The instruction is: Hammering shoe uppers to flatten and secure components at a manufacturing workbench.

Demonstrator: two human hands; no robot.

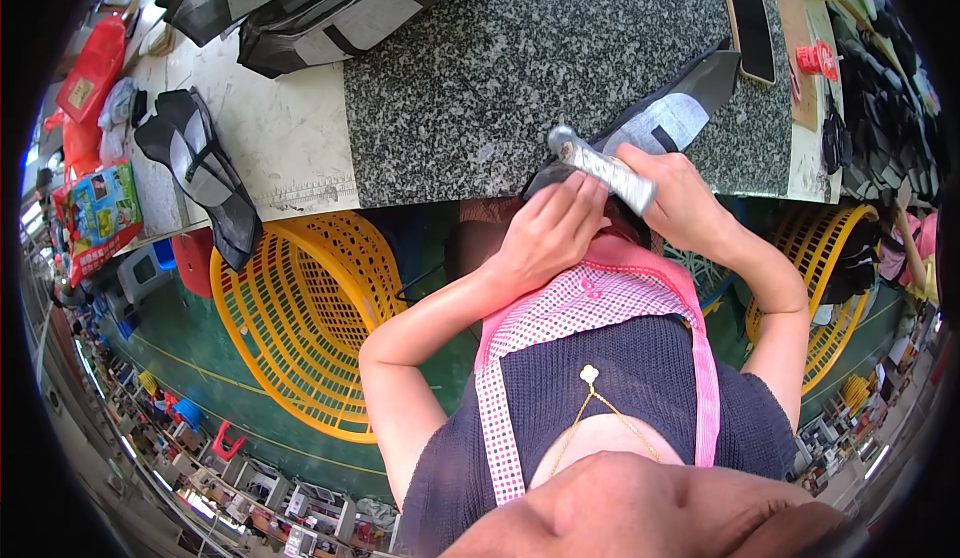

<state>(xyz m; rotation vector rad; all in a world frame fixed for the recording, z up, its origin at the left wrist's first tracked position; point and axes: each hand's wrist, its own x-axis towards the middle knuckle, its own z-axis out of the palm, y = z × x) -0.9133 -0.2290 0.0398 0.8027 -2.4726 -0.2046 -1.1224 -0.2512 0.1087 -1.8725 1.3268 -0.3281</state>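
Note:
My right hand [678, 198] is closed around a silver metal hammer [605, 173], whose rounded end points left over the front edge of the stone slab. Beneath it lies a dark shoe upper [665, 118] with a light grey lining patch and a black strip. My left hand [556, 226] presses its fingers together on the near end of this upper, right beside the hammer. The fingertips and the hammer's lower part partly hide that end. Where exactly the hammer touches the upper, I cannot tell.
Stacked shoe uppers [340, 28] lie at the back left, and another upper [205, 173] overhangs the left table edge. A phone [750, 28] rests on the speckled stone slab [440, 108] at the right. Yellow baskets [300, 328] stand below the table on both sides.

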